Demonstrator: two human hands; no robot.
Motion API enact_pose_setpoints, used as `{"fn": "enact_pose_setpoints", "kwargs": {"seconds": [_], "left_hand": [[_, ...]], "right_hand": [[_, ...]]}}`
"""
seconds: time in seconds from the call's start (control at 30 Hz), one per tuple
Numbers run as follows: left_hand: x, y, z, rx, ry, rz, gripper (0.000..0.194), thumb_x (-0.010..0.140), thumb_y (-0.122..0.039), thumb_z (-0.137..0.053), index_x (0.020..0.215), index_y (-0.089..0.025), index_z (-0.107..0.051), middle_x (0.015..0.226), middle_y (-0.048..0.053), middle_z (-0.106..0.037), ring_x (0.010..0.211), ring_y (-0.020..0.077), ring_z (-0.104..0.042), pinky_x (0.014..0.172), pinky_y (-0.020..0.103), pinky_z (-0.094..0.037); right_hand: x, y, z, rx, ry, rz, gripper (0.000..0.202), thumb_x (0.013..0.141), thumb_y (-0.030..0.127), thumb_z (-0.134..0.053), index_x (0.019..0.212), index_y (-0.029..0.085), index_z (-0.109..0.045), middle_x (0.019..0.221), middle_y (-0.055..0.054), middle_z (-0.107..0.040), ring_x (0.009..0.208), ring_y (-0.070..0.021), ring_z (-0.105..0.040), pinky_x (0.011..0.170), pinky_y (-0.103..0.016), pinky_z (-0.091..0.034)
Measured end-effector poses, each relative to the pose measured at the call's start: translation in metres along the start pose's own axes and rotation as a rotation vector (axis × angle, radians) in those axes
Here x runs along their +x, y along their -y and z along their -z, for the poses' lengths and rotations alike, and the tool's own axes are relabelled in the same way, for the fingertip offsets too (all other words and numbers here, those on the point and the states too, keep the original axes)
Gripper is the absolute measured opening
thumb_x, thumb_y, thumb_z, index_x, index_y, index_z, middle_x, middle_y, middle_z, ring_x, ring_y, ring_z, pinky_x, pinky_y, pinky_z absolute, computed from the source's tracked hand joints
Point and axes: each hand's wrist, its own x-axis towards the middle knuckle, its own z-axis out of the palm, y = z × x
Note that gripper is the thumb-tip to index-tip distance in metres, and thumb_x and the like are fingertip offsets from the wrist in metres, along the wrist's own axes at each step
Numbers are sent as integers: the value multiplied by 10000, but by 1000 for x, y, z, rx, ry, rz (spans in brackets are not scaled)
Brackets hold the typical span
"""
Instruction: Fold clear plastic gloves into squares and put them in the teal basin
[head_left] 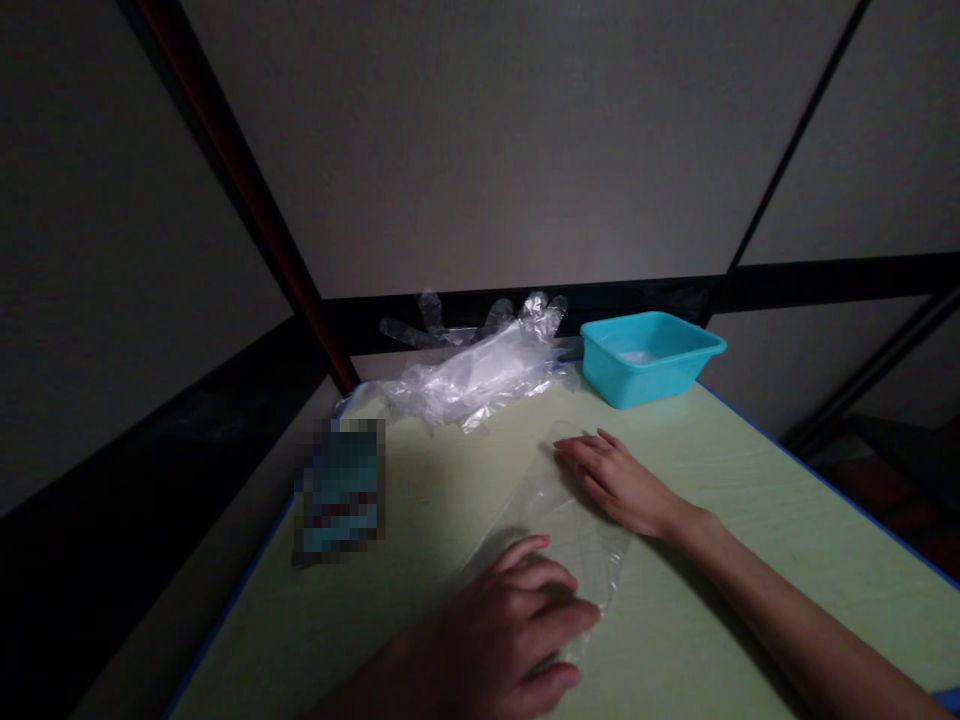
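A thin piece of clear plastic (544, 510) lies flat on the pale green table; whether it is a glove or a bag is hard to tell. Over its near part is my left hand (517, 630), palm down with the fingers spread and slightly bent. My right hand (611, 480) rests at its far right side, fingers stretched out and touching the plastic. Neither hand is closed around anything. Behind them sits a crumpled pile of clear disposable plastic gloves (480, 375), some glove fingers sticking up at the back.
A turquoise plastic basin (645, 385) stands at the table's back right, with something whitish inside. On the left edge lies a blurred-out bluish item (341, 495). The table (720, 460) has a blue rim and meets a panelled wall (510, 150) at the back.
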Motion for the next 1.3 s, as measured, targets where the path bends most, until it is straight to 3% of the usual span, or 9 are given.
{"fn": "enact_pose_setpoints", "kwargs": {"seconds": [0.3,0.4,0.5,0.6,0.7,0.87,0.97,1.1,1.3], "left_hand": [[3,-15,-11,81,45,-141,330,864,-186,-428,1191,-217,-408,1080,-4,-606,1033,124,-505,1055,370,-130],[3,-15,-10,55,63,-226,337,863,-215,-435,1198,-221,-403,1202,-23,-527,1100,126,-462,1063,342,-136],[1,-13,-6,82,-4,-249,291,873,-209,-398,1161,-190,-434,1224,-4,-508,1059,125,-492,1048,318,-192],[-2,0,-4,131,-226,-111,264,841,-204,-402,1085,-141,-482,1054,55,-613,931,152,-560,984,344,-301],[-7,27,-5,188,-476,173,255,801,-134,-396,1032,-154,-499,905,52,-642,839,158,-582,930,380,-357],[-14,69,-8,177,-683,542,201,751,-112,-415,905,-183,-524,872,36,-633,819,175,-580,909,421,-375],[-16,75,-9,159,-632,595,259,749,-126,-429,994,-175,-497,898,42,-630,855,182,-576,964,460,-302],[-15,71,-9,161,-554,599,394,779,-156,-425,1170,-155,-379,1124,90,-550,1066,200,-483,1016,484,-187],[-14,61,-3,115,-413,467,444,768,-182,-463,1197,-184,-348,1204,70,-482,1142,195,-402,1042,466,-102]], "right_hand": [[0,33,-4,50,205,282,511,805,99,-362,1300,205,-293,1267,-49,-455,1236,-197,-268,1032,-482,-77],[0,44,-6,79,258,381,545,803,112,-385,1322,209,-253,1281,-44,-444,1256,-187,-231,1042,-459,-71],[0,45,-5,136,235,400,573,777,93,-400,1320,207,-257,1288,-49,-435,1253,-182,-240,1041,-448,-111],[-1,33,0,188,105,309,521,761,56,-366,1263,194,-360,1248,-55,-475,1171,-177,-373,1004,-421,-240],[-2,14,6,188,37,225,470,737,43,-367,1167,195,-479,1167,-51,-543,1055,-184,-484,907,-396,-374],[-2,-13,7,135,17,161,440,668,21,-387,992,206,-619,1017,-34,-627,987,-196,-540,872,-384,-409],[-2,-20,2,85,-15,126,506,639,9,-382,1061,197,-588,1060,-50,-610,1001,-204,-533,879,-388,-408],[-2,-20,-1,-16,-60,69,576,632,-3,-376,1175,155,-489,1138,-94,-559,1047,-228,-494,903,-417,-380],[-1,-9,-4,92,-56,108,493,826,131,-330,1310,204,-263,1188,-61,-525,1127,-221,-418,978,-485,-263]]}}
